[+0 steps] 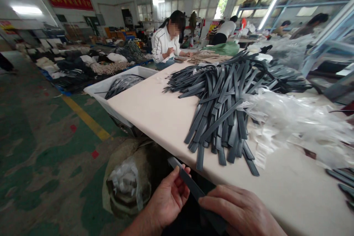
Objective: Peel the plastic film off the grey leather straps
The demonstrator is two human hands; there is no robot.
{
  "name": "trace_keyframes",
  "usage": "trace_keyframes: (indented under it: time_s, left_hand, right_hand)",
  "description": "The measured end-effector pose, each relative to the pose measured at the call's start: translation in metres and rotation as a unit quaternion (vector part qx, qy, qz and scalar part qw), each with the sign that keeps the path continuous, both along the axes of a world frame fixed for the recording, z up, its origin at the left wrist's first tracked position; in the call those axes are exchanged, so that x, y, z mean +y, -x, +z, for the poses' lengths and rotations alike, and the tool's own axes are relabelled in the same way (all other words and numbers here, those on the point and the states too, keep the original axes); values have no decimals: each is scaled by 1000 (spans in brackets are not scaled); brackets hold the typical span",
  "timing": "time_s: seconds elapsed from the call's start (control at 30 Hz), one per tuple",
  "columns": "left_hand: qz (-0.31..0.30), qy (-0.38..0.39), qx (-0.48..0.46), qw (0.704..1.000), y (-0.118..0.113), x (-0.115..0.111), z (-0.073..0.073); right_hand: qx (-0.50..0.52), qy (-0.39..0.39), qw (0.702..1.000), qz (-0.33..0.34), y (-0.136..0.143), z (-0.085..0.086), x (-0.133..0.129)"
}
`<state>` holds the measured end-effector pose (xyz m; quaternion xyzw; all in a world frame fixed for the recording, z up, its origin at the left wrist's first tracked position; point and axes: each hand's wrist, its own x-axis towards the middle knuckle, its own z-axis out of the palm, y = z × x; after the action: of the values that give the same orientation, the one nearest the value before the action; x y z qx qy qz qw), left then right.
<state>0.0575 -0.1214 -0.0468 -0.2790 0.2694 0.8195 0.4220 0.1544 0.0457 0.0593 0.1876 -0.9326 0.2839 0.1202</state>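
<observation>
A flat dark grey strap (190, 184) runs between my two hands in front of the table's near edge. My left hand (168, 199) pinches it close to its upper end, thumb on top and fingers underneath. Lower down, my right hand (240, 208) has its fingers closed over the same strap, whose lower end reaches the bottom of the view. On the table just beyond lies a large heap of similar dark straps (221, 107), their ends fanned toward me.
Crumpled clear plastic bags (298, 125) cover the right of the pale table (155, 107). A white bin (99, 97) with straps stands at its left side. Below sits an open sack (124, 188) with plastic inside. Across the table a person in a white jacket (163, 44) sits working.
</observation>
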Motion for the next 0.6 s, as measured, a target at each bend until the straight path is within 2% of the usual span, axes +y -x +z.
trace_keyframes:
  time_s: [0.17, 0.23, 0.33, 0.43, 0.5, 0.6]
  left_hand:
    - [-52, -50, 23, 997, -7, -2, -7]
    - [-61, -73, 39, 995, -9, -5, -6]
    - [-55, -144, 44, 987, -12, -11, 0]
    - [-74, -215, 21, 974, -11, -14, 5]
    - [-58, -174, -2, 983, -5, -14, -1]
    - [41, -34, -24, 998, 14, -19, -28]
  right_hand:
    - [26, 20, 999, -34, 28, -32, -11]
    - [25, 30, 999, -22, 38, -43, -14]
    - [-2, 102, 995, 23, 48, -55, -19]
    - [-22, 164, 986, 14, 46, -58, -20]
    - [-42, 186, 982, -1, 38, -53, -18]
    - [-71, 207, 976, -2, 20, -33, -8]
